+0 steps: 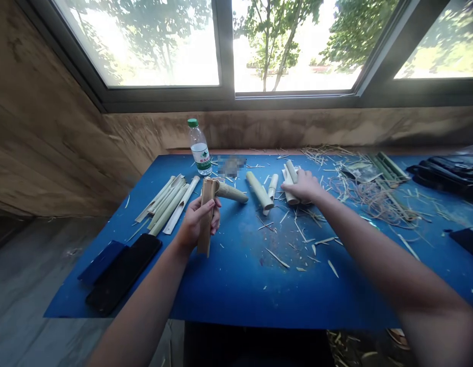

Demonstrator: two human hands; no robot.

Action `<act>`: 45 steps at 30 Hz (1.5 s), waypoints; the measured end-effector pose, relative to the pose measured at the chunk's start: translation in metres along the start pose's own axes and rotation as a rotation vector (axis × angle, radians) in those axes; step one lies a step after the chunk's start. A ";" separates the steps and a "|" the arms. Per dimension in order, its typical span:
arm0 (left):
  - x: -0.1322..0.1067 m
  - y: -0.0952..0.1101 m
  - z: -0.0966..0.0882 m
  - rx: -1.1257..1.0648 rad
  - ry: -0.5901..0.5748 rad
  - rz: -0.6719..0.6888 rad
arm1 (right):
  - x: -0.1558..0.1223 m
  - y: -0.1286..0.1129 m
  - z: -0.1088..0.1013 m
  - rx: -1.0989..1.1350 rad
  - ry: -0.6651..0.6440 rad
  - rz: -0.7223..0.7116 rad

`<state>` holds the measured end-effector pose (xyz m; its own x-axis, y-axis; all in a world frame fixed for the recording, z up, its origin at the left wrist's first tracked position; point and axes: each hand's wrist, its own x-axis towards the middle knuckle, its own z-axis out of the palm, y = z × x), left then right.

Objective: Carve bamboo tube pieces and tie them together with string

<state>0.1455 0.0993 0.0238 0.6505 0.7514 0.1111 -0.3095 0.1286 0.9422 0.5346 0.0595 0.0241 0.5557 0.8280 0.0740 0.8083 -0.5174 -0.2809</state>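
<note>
Left hand (198, 221) closed around split bamboo tube (204, 244), 10 o'clock on blue mat (236, 290); right hand (303, 186) open, palm-down on bamboo pieces (290, 173), 1 o'clock.

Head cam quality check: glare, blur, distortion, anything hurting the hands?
Head view: the window is blown out near white behind the trees; wide-angle bowing bends the blue mat and stretches the forearms; a pixelated patch sits beside the water bottle; the left hand, its bamboo strip and the right hand stay fairly sharp.
</note>
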 end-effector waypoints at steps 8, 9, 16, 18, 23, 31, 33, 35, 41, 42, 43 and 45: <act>-0.001 0.000 0.001 0.002 -0.001 -0.019 | -0.055 -0.087 -0.005 -0.055 -0.104 -0.280; -0.001 0.000 0.001 -0.001 0.002 -0.017 | -0.060 -0.100 0.002 -0.076 -0.161 -0.316; 0.000 0.004 0.001 -0.022 0.025 -0.001 | -0.061 -0.119 0.009 -0.146 -0.189 -0.251; 0.000 0.007 0.001 -0.027 0.025 -0.003 | -0.058 -0.103 -0.010 -0.127 -0.141 -0.217; -0.001 0.012 0.002 -0.032 0.035 0.009 | -0.043 -0.052 -0.036 -0.172 -0.009 -0.062; 0.000 0.013 -0.002 0.101 0.069 0.038 | -0.051 -0.063 0.007 -0.155 0.069 -0.309; 0.001 0.017 -0.006 0.195 0.087 0.026 | -0.052 -0.073 0.016 -0.082 0.050 -0.338; 0.001 0.022 -0.012 0.288 0.122 0.006 | -0.051 -0.077 0.021 0.013 0.032 -0.334; 0.005 0.033 -0.028 0.552 0.306 -0.069 | -0.069 -0.058 -0.002 0.493 0.026 -0.248; 0.006 0.033 -0.030 0.597 0.331 -0.088 | -0.077 -0.054 -0.009 0.592 -0.018 -0.241; 0.006 0.032 -0.033 0.637 0.351 -0.110 | -0.085 -0.050 -0.016 0.683 -0.070 -0.236; 0.004 0.030 -0.038 0.735 0.388 -0.163 | -0.105 -0.046 -0.025 0.829 -0.169 -0.225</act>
<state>0.1128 0.1308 0.0408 0.3223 0.9461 -0.0335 0.3842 -0.0984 0.9180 0.4443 -0.0088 0.0529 0.3105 0.9466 0.0869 0.4569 -0.0684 -0.8869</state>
